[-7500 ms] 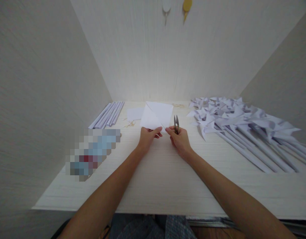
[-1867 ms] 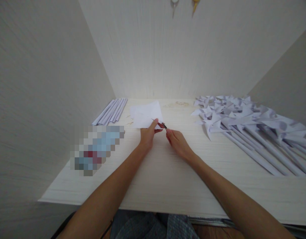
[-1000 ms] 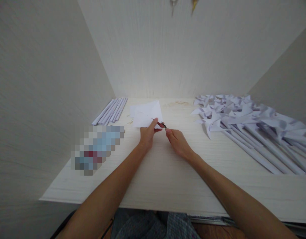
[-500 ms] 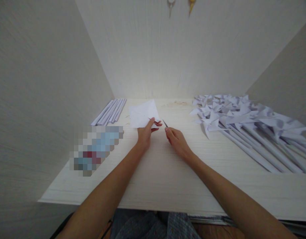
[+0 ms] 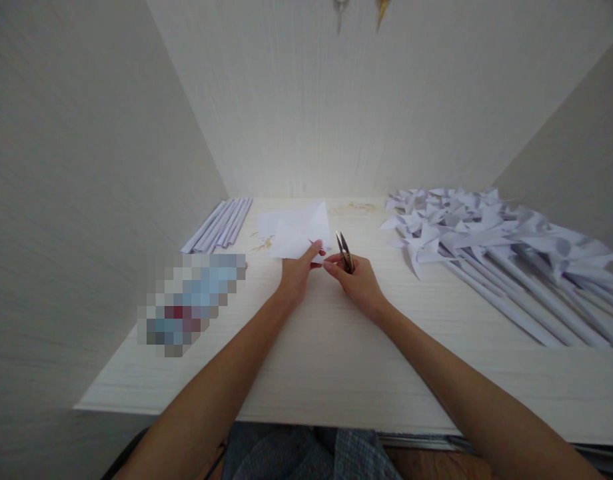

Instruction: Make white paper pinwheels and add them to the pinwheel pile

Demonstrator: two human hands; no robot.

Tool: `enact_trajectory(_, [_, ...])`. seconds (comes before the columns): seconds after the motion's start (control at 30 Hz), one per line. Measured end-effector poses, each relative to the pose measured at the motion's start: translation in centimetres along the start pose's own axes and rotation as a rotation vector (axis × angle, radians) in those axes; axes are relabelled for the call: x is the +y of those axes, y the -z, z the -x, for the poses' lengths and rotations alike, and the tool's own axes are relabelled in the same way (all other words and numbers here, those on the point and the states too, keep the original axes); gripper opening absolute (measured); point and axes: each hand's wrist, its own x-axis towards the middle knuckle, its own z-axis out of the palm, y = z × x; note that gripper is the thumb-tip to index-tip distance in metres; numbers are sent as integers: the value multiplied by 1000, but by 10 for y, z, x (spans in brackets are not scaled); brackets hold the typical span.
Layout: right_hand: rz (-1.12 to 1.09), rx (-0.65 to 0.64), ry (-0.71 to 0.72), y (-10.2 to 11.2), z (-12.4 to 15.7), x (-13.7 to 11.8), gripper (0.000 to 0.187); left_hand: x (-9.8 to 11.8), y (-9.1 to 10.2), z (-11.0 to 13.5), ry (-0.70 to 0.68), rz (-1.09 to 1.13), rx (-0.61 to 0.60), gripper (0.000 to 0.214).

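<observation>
My left hand (image 5: 300, 270) is closed on a white sheet of paper (image 5: 299, 230), with the thumb on top near its lower right corner. The paper is held just over the table and shows faint crease lines. My right hand (image 5: 355, 277) is closed around a pair of small thread snips (image 5: 344, 252), whose two dark blades stand apart and point away from me. The right thumb and index fingertips reach the near right edge of the paper beside my left fingers; whether they pinch it I cannot tell.
Several white paper pinwheels (image 5: 466, 227) on rolled paper sticks (image 5: 516, 293) are heaped at the right. Rolled paper tubes (image 5: 219, 225) lie at the back left. In front of them is a blurred-out, bluish item (image 5: 196, 300). Walls (image 5: 296, 100) enclose the table (image 5: 331, 360).
My right hand has turned and come in to the paper's edge, so the snips now point upward with both blades visible. My left hand and the paper have shifted slightly right.
</observation>
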Motion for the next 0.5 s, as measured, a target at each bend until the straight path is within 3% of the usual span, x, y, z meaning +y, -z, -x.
enact_trajectory(0.2, [-17,20,29,0,0,2,17,-2,-3,2,46,13,-15,25])
enact_trajectory(0.37, [-115,87,-33,-1,-2,7,16,3,5,-8,16,130,79,23])
enact_trajectory(0.5, [-229,178,-105,1,-2,4,16,6,14,-16,44,114,75,18])
